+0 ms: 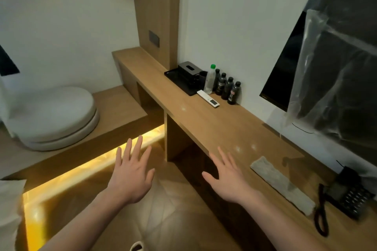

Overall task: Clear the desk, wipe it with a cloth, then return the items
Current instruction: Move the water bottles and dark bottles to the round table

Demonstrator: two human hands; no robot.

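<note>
— So, from the head view, what are the hands doing?

— Both are held out flat with fingers spread, palms down, holding nothing. The left hand [132,171] hangs over the floor, off the tabletop [214,128] altogether; the right hand [226,175] reaches just to its near edge.

— And the cloth?

— The cloth [283,185] lies folded in a long strip on the tabletop, just beside the right hand on its outer side, between that hand and the black telephone [346,195]. Likely parked there ready for wiping.

— What needs clearing?

— Taking the cloth as landmark, everything sits well beyond it along the wall: a white remote [208,98], four dark bottles [226,87], a green-capped clear bottle [210,79], then a black tray [179,81] carrying a tissue box [188,67]. They're lined against the wall, I'd judge, to keep the front free.

— So nothing's started?

— It seems not; the items are all in place.
</note>
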